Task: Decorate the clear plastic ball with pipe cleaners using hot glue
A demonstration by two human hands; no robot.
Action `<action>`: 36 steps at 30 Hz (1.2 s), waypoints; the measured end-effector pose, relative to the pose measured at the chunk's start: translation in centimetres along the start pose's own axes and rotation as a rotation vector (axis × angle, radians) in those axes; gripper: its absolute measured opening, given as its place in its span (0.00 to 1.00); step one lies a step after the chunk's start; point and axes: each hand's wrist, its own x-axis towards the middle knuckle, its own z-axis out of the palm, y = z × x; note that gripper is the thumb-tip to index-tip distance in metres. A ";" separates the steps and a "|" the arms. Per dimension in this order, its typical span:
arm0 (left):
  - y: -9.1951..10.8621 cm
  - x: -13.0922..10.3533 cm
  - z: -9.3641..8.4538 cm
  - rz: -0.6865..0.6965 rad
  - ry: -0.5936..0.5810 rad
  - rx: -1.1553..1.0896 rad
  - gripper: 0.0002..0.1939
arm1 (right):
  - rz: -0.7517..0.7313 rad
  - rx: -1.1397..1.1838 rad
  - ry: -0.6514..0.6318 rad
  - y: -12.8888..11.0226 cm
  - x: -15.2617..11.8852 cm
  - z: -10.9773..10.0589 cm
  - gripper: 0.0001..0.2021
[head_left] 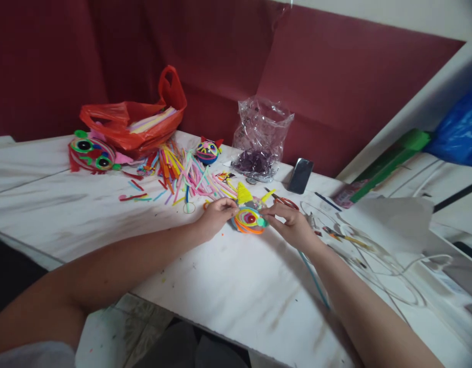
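Note:
Between my two hands sits a small ball-shaped craft figure [250,221] covered in coloured pipe cleaners, with a red-centred eye, an orange band below it and yellow horn-like points on top. My left hand [219,215] pinches its left edge, thumb and forefinger closed by the eye's rim. On the other side my right hand [287,221] has its fingertips pinched against the figure near a green patch. A blue pipe cleaner [314,278] trails out from under my right hand and forearm across the table; its upper end is hidden by my fingers.
Behind are a heap of cut pipe cleaners [193,176], a red plastic bag [143,125], a larger finished figure [92,153], a small ball figure [208,151] and a clear bag [261,143]. Scissors [284,201], a phone [300,176], pliers [345,237] and cables [389,286] lie rightward.

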 end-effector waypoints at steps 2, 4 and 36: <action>-0.1 0.1 -0.1 0.013 0.005 0.023 0.08 | -0.006 0.006 0.022 0.0 0.0 0.1 0.11; -0.3 0.2 -0.2 0.025 0.013 0.046 0.07 | -0.017 0.012 0.039 -0.1 0.0 0.2 0.11; 0.9 -2.4 -0.9 0.838 -0.036 0.878 0.08 | -0.204 -0.200 -0.017 -1.4 -0.1 -0.3 0.11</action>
